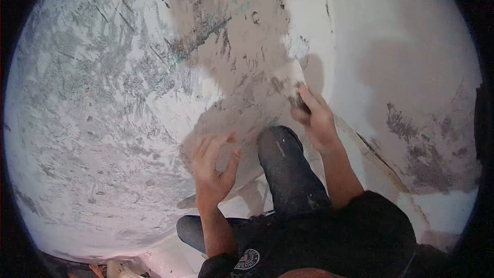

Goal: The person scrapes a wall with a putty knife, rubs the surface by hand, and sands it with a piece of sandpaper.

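My right hand [318, 121] is closed around the dark handle of a putty knife [291, 76], with a broad, pale blade. The blade lies against the patchy plastered wall [103, 98], near the corner. Lower and to the left, my left hand [212, 162] holds nothing; its fingers and thumb are apart, and the hand is slightly blurred close to the wall. Grey smears and dark scratches cover the plaster, and a greenish line [177, 61] runs diagonally across it.
A second wall [406, 72] meets the first at the corner on the right, with a dark rough patch [422, 159] and a crack [378, 154] low down. My bent knee [283, 159] is just under the right hand. A pale bag-like thing [121, 269] lies at the bottom left.
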{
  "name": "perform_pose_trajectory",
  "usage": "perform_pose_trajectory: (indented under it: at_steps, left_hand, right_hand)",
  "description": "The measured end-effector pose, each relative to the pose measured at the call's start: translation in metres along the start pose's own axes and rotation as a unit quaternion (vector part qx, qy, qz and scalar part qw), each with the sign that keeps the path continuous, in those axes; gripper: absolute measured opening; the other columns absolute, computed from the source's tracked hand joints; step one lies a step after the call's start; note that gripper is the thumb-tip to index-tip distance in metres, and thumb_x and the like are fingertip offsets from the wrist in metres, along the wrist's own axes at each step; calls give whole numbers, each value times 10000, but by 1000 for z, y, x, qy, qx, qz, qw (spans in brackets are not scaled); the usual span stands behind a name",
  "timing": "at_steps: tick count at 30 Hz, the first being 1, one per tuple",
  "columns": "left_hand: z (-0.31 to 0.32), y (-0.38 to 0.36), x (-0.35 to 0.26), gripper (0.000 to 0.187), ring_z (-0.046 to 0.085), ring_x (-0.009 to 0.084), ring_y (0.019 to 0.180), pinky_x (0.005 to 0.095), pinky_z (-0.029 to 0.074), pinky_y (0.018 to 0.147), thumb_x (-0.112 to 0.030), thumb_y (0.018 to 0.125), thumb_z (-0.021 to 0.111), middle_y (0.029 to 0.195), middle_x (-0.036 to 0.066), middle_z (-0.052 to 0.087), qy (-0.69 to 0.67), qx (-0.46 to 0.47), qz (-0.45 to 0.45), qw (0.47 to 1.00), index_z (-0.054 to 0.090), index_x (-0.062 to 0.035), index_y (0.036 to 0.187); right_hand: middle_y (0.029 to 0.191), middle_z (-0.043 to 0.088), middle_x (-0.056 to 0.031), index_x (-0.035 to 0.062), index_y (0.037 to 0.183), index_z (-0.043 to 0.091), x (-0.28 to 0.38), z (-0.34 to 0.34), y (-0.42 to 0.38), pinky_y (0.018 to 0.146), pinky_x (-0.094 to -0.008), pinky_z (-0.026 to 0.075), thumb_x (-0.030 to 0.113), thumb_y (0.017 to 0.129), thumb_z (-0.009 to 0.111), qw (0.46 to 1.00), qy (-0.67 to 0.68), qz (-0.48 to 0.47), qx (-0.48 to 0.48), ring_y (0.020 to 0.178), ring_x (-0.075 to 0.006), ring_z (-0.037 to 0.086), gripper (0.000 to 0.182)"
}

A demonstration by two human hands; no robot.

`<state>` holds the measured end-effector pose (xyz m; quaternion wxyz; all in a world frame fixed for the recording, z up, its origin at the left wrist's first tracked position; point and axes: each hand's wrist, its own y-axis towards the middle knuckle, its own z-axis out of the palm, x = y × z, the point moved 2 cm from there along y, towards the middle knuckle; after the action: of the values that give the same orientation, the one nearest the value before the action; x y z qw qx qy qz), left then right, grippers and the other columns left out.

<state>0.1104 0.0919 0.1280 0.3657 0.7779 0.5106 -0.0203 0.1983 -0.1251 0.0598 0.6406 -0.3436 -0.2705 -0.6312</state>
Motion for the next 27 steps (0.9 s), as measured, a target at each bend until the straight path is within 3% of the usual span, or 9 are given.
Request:
perform_pose_trajectory:
  at_steps: [2, 6, 8, 12, 15, 19, 21, 24, 27]
  left_hand:
    - [-8, 12, -11, 373, 591, 287, 1034, 411, 415, 933, -67, 844, 670, 1078, 133, 656, 58, 15, 11, 998, 635, -52, 1216]
    - [0, 67, -41, 698, 369, 254, 1383, 431, 256, 1134, -23, 747, 623, 1465, 74, 438, 239, 30, 147, 959, 462, -133, 1417]
    - [13, 101, -41, 694, 345, 231, 1402, 435, 230, 1157, -26, 753, 601, 1483, 62, 420, 266, 8, 211, 941, 452, -141, 1421]
    - [31, 152, -41, 610, 352, 206, 1402, 449, 208, 1186, -38, 788, 549, 1466, 42, 446, 302, 5, 318, 899, 483, -143, 1385]
    - [39, 178, -36, 535, 393, 215, 1373, 447, 239, 1176, -75, 796, 562, 1416, 30, 501, 337, 31, 335, 879, 530, -135, 1327]
    - [44, 176, -38, 470, 431, 218, 1340, 442, 268, 1164, -84, 810, 560, 1371, 22, 542, 343, 20, 328, 880, 564, -126, 1278]
    - [48, 172, -34, 436, 440, 219, 1328, 441, 283, 1156, -70, 824, 549, 1367, 21, 545, 331, 7, 311, 891, 573, -114, 1257]
    - [51, 169, -32, 427, 438, 219, 1331, 441, 288, 1151, -63, 824, 553, 1368, 21, 545, 321, 4, 300, 899, 577, -112, 1247]
    - [52, 164, -35, 424, 434, 221, 1336, 442, 287, 1148, -64, 822, 559, 1372, 18, 544, 356, 10, 281, 891, 579, -117, 1243]
  right_hand:
    - [751, 423, 68, 95, 1012, 582, 17, 20, 18, 564, -245, 286, 328, 1036, 465, 987, 26, -55, 146, 595, -62, 325, 262]
    - [783, 460, 63, 95, 1070, 587, 26, 58, 43, 584, -238, 320, 318, 1041, 448, 991, 81, -27, 102, 618, -65, 380, 265]
    - [1015, 573, 5, 81, 1305, 519, 20, 67, 54, 732, -269, 453, 380, 1019, 489, 981, 63, -65, 171, 830, -99, 548, 415]
    - [1150, 587, -55, 82, 1327, 488, 23, 83, 60, 821, -338, 517, 325, 1032, 441, 972, 136, -67, 177, 979, -154, 603, 385]
    - [966, 562, 3, 120, 1166, 562, 40, 87, 63, 730, -289, 458, 321, 1041, 402, 973, 179, -32, 145, 789, -99, 530, 286]
    - [974, 570, -2, 129, 1154, 548, 39, 87, 62, 724, -278, 464, 303, 1040, 408, 966, 210, -15, 151, 789, -97, 542, 251]
    - [1028, 588, -13, 123, 1220, 527, 39, 85, 62, 741, -285, 496, 293, 1038, 416, 960, 183, -39, 207, 841, -104, 580, 272]
    - [1091, 596, -31, 106, 1280, 505, 32, 91, 59, 760, -293, 525, 275, 1042, 411, 964, 216, -18, 152, 914, -120, 608, 307]
    - [1118, 593, -43, 97, 1328, 476, 36, 85, 58, 759, -296, 535, 263, 1048, 397, 964, 190, 19, 184, 949, -134, 614, 335]
